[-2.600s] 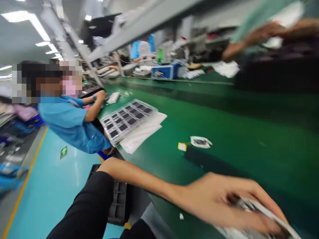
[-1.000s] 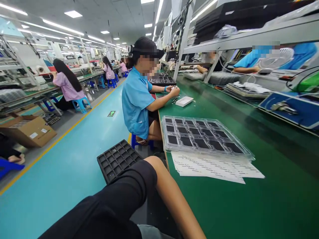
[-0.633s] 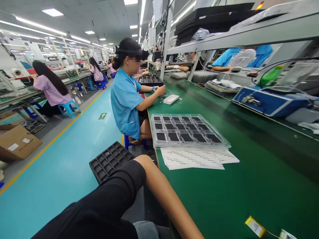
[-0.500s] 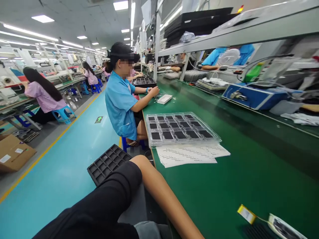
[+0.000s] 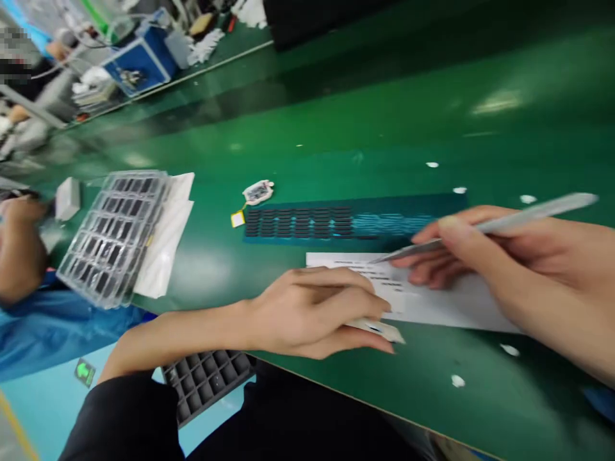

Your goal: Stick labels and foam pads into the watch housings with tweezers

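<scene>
Metal tweezers [image 5: 485, 227] over white sheet [image 5: 432, 301]

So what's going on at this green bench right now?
A person's right hand holds tweezers, their tip over a white label sheet on the green bench. The left hand pinches a small white piece at the sheet's near edge. A strip of dark pads lies just beyond.

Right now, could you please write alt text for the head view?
A right hand points metal tweezers at a white label sheet on a green bench, while the left hand pinches a small white part.
</scene>
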`<state>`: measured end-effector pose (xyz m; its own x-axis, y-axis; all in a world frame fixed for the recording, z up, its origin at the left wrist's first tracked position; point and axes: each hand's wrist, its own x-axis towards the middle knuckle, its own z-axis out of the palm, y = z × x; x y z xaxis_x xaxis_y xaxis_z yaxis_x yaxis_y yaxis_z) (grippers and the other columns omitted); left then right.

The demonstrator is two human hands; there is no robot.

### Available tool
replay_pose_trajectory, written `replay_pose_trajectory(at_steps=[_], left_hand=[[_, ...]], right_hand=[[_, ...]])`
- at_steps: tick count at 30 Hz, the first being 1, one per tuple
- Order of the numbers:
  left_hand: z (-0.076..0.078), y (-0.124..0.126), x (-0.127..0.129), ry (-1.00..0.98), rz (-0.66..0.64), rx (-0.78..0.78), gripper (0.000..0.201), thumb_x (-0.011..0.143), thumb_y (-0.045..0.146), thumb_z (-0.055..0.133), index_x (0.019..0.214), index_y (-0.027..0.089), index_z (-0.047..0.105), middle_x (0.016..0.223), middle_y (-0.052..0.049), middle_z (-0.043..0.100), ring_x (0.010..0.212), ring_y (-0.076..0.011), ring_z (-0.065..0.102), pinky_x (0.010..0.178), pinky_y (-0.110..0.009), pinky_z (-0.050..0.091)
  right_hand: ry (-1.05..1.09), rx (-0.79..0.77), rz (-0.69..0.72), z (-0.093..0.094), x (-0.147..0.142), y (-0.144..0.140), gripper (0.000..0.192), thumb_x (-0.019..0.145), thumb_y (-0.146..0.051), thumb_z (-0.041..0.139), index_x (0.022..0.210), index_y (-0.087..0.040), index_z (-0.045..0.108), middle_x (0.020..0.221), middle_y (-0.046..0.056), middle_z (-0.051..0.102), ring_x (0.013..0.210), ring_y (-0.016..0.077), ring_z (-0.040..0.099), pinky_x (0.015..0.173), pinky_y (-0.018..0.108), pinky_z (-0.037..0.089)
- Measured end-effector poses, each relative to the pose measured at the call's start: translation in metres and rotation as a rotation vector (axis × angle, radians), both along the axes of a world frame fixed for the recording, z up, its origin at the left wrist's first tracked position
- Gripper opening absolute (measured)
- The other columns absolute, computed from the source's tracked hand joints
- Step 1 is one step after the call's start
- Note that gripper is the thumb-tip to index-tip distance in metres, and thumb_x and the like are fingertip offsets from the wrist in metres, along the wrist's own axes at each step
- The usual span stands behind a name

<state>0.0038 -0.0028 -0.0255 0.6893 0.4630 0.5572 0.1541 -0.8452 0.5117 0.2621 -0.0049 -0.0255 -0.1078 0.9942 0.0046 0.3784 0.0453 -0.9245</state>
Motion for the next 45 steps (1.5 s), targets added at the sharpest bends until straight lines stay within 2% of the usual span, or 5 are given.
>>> replay_pose_trajectory(at_steps=[4,9,18,24,45], left_hand=[[0.003,-0.002,0.000,0.108,-0.055,0.020,0.028,0.108,0.040,0.059,0.109,0.012,0.063,0.108,-0.011,0.082,0.106,-0.0223,0.079,0.083,-0.031,0.067],[0.005,0.001,0.000,0.178,-0.092,0.016,0.030,0.109,0.040,0.058,0.116,0.011,0.062,0.110,-0.012,0.082,0.105,-0.0222,0.079,0.082,-0.031,0.065],[0.004,0.003,-0.001,0.206,-0.103,-0.047,0.032,0.108,0.038,0.060,0.123,0.010,0.062,0.111,-0.013,0.081,0.111,-0.0246,0.078,0.087,-0.033,0.066],[0.001,0.001,0.003,0.122,-0.139,-0.253,0.024,0.105,0.030,0.066,0.120,0.012,0.061,0.118,-0.015,0.079,0.109,-0.0219,0.076,0.090,-0.032,0.067],[0.007,-0.005,0.005,0.186,-0.066,-0.322,0.028,0.108,0.029,0.059,0.129,0.009,0.061,0.108,-0.013,0.080,0.099,-0.0207,0.077,0.083,-0.030,0.065]], right_hand=[[0.166,-0.025,-0.004,0.014,-0.013,0.004,0.051,0.097,-0.071,0.063,0.078,-0.024,0.070,0.062,0.004,0.071,0.050,0.0156,0.068,0.049,0.025,0.058],[0.039,0.101,0.034,0.013,-0.010,0.003,0.049,0.106,-0.061,0.054,0.078,-0.022,0.063,0.062,0.002,0.069,0.050,0.0107,0.066,0.049,0.021,0.053],[0.066,0.001,0.135,0.006,0.002,0.015,0.052,0.100,-0.072,0.058,0.078,-0.025,0.062,0.061,0.001,0.068,0.044,0.0143,0.060,0.043,0.029,0.049],[0.098,-0.100,0.151,0.006,0.004,0.017,0.053,0.097,-0.075,0.060,0.079,-0.025,0.064,0.061,0.002,0.068,0.045,0.0155,0.061,0.043,0.029,0.050],[0.132,-0.152,0.211,0.011,0.005,0.021,0.058,0.093,-0.077,0.064,0.078,-0.021,0.066,0.062,0.004,0.071,0.052,0.0130,0.066,0.050,0.023,0.055]])
